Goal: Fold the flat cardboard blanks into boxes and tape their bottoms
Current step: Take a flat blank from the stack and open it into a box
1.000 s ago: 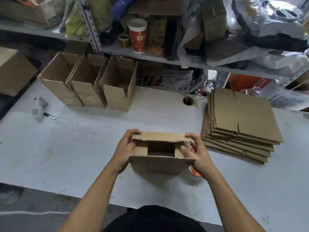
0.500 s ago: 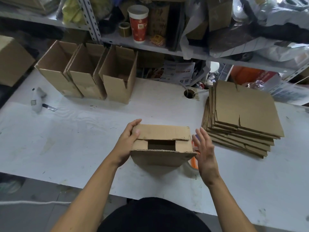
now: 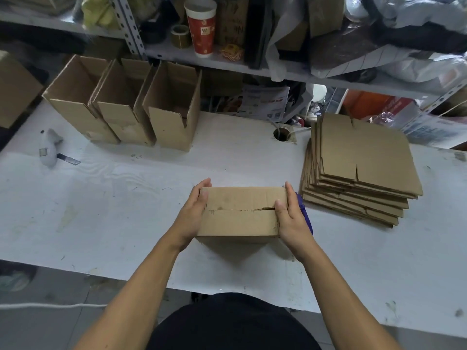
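A brown cardboard box point(image 3: 240, 223) stands bottom up on the white table point(image 3: 126, 210), its two long flaps folded flat and meeting along a middle seam. My left hand point(image 3: 193, 213) grips its left end, thumb on top. My right hand point(image 3: 290, 218) grips the right end, thumb pressing on the seam. A stack of flat cardboard blanks point(image 3: 361, 168) lies to the right. Three folded boxes point(image 3: 126, 104) stand open side up in a row at the back left. Something purple point(image 3: 304, 213) shows behind my right hand, mostly hidden.
A white tool with a short blade point(image 3: 50, 150) lies at the table's left. A cable hole point(image 3: 280, 133) opens at the back edge. The shelf behind holds a red paper cup point(image 3: 201, 29), a tape roll point(image 3: 180, 36) and bags.
The near flap has been folded down, so the gap in the box's bottom has gone. My right hand, off the box half a second ago, is back on its right end.
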